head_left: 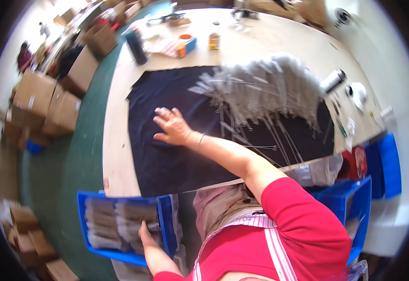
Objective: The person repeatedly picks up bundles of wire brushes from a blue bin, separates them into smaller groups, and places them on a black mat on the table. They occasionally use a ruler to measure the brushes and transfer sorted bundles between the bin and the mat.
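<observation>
My right hand (171, 126) is spread over the dark cloth (167, 171) on the table, fingers apart and holding nothing. Whether the palm touches the cloth I cannot tell. To its right lies a large heap of thin metal wire pieces in clear plastic sleeves (272, 89), with several loose wires (279, 140) sticking out toward me. Down at the lower left, my left hand (144, 230) reaches into a blue bin (81, 220), against the rows of plastic-wrapped greyish bundles (102, 225) inside it. The left fingers are mostly hidden.
At the table's far side stand a dark bottle (134, 46), an orange tape roll (184, 37) and a bottle of yellow liquid (214, 40). A white cylinder (333, 80) lies at the right. Another blue bin (366, 201) stands lower right. Cardboard boxes (36, 93) stack at left.
</observation>
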Action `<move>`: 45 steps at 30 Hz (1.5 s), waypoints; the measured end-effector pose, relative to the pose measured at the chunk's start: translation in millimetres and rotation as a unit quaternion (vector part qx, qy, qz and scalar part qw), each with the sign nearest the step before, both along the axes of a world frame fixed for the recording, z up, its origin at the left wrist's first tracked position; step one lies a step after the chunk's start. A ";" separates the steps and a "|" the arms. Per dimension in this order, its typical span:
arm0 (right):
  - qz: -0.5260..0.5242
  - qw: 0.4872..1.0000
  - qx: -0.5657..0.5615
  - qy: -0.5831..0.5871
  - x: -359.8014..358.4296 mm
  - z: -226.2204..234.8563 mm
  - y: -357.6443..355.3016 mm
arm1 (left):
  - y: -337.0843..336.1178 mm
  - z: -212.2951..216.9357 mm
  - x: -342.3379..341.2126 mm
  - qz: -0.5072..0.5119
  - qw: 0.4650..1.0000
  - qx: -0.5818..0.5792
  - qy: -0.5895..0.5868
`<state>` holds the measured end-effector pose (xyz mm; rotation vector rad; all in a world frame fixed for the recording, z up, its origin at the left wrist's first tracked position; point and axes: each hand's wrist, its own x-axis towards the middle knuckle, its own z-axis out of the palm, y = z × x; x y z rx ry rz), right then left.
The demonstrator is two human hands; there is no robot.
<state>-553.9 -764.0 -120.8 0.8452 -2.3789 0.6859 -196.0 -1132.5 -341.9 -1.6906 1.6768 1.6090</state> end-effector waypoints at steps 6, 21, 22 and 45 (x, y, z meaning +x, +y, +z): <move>0.068 0.996 -0.061 -0.015 61.8 42.0 106.4 | 52.8 102.2 -18.9 0.021 0.976 0.009 0.215; -0.286 0.947 0.083 0.119 69.0 96.3 389.7 | 296.5 349.6 -226.2 -0.244 0.879 -0.024 0.408; -0.323 0.937 0.044 0.125 68.2 97.3 396.5 | 323.0 351.2 -234.8 -0.278 0.875 0.081 0.389; -0.536 0.801 -0.062 -0.260 45.8 87.3 501.3 | 707.1 289.3 -400.5 -0.445 0.802 0.074 0.392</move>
